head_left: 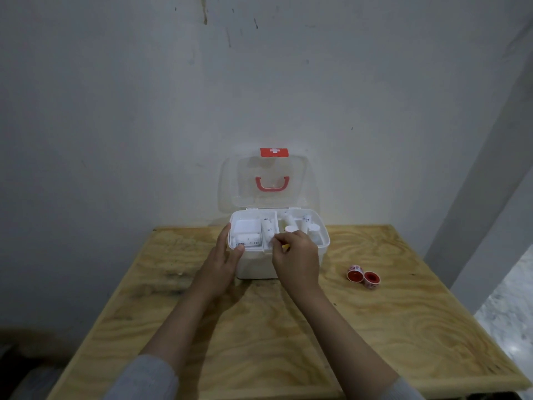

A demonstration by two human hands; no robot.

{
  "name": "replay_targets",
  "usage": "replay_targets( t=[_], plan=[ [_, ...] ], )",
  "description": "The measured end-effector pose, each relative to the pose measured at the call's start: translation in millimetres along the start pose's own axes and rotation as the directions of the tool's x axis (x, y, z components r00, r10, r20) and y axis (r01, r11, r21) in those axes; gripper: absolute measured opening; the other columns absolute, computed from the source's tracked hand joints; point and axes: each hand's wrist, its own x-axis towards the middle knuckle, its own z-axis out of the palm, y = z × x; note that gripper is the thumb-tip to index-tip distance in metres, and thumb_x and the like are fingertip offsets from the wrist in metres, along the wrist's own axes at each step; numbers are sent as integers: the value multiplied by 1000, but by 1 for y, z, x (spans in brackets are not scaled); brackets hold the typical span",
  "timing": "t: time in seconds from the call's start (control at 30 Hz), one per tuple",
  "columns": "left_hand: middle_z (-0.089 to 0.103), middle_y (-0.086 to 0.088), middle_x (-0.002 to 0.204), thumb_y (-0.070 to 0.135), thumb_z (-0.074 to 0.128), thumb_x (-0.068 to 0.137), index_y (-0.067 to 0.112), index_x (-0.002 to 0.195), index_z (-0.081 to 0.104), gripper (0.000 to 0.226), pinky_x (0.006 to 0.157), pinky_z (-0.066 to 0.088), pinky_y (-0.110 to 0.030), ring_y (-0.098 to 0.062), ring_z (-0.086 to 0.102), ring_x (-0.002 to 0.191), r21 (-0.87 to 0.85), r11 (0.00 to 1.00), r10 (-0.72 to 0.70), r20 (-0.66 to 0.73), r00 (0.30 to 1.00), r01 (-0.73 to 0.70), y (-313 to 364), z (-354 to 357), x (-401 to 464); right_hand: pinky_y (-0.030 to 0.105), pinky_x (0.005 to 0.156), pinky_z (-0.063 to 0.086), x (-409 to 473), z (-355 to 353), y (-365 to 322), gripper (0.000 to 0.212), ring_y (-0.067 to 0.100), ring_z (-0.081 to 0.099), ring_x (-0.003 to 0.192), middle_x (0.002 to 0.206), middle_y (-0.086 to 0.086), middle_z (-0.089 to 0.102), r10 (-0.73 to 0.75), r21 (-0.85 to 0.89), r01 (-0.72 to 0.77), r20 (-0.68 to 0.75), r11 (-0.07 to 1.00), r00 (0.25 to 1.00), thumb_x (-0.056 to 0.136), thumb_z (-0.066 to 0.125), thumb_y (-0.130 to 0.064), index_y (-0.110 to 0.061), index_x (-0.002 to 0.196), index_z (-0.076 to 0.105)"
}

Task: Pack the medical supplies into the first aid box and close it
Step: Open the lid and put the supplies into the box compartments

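Note:
A white first aid box (pixel 325 241) stands open at the far side of the table, its clear lid (pixel 269 180) with a red handle leaning back against the wall. White rolls and small bottles lie in its compartments. My left hand (pixel 223 259) rests on the box's front left corner, thumb on the rim. My right hand (pixel 297 256) hovers over the box's front middle, fingers pinched on a small item with a yellow bit showing. Two red-and-white tape rolls (pixel 364 277) lie on the table to the right of the box.
The plywood table (pixel 259 342) ends at a grey wall behind the box. A grey pillar stands at the right, with a speckled floor below the table's right edge.

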Motion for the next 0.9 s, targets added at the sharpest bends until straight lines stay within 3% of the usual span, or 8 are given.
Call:
replay_targets(
  t=[0.1, 0.27, 0.37, 0.47, 0.53, 0.63, 0.77, 0.9],
  plan=[
    [30, 6, 154, 65, 36, 85, 47, 144, 12, 66, 110, 36, -45, -16, 35, 136, 2, 1000, -4, -3, 1000, 4, 0, 0, 0, 22, 75, 47, -3, 0, 4, 22, 21, 63, 87, 95, 9, 69, -15, -6, 15, 43, 1000, 999, 87, 57, -11, -5, 103, 70],
    [30, 8, 154, 65, 36, 83, 46, 145, 13, 69, 112, 32, -41, -13, 34, 136, -17, 1000, -5, -11, 1000, 5, 1, 1, -1, 18, 59, 48, -19, -26, 20, 20, 11, 57, 66, 82, 4, 64, -119, 52, 126, -120, 991, 986, 81, 63, -2, -7, 98, 71],
    [30, 8, 154, 61, 36, 85, 47, 144, 12, 66, 114, 31, -43, -13, 34, 136, -25, 1000, -14, -8, 1000, 13, -1, 1, 0, 21, 60, 48, -25, -55, 53, 19, 12, 55, 62, 81, 4, 61, -53, 22, 60, -220, 998, 974, 78, 65, 4, -7, 92, 71],
    [30, 7, 154, 66, 35, 81, 50, 143, 11, 68, 113, 32, -45, -14, 35, 135, -10, 1000, -22, -7, 1000, 22, -3, 1, 1, 22, 65, 46, -29, -85, 91, 18, 17, 59, 67, 86, 6, 64, 96, -28, -106, -241, 994, 966, 78, 65, 1, -10, 91, 71],
    [30, 7, 154, 66, 35, 81, 50, 143, 11, 68, 113, 31, -46, -14, 35, 136, -11, 1000, -23, -10, 1000, 23, -2, 2, 2, 20, 68, 43, -30, -100, 115, 18, 22, 60, 78, 93, 5, 62, 218, -40, -231, -210, 972, 953, 80, 65, -6, -12, 95, 70],
    [30, 7, 154, 64, 35, 81, 46, 144, 13, 69, 114, 30, -43, -12, 34, 136, -22, 1000, -14, -20, 1000, 13, -1, 2, 1, 36, 81, 49, -25, -113, 143, 30, 24, 56, 97, 105, 1, 59, 282, -159, -292, -82, 943, 956, 78, 69, -19, -25, 107, 66],
    [30, 7, 154, 64, 34, 81, 46, 144, 12, 69, 114, 30, -43, -13, 34, 135, -17, 1000, -21, -22, 1000, 21, 1, 3, 0, 37, 83, 47, -12, -114, 154, 40, 21, 55, 99, 106, -4, 64, 228, -244, -192, 128, 950, 965, 74, 72, -32, -33, 112, 64],
    [30, 7, 153, 59, 33, 84, 43, 146, 12, 67, 112, 30, -38, -15, 34, 135, 3, 1000, -22, -33, 999, 22, 4, 4, -1, 36, 75, 46, -3, -104, 156, 23, 21, 56, 89, 96, -6, 71, 185, -321, -129, 151, 938, 971, 78, 68, -36, -33, 101, 69]
  ],
)
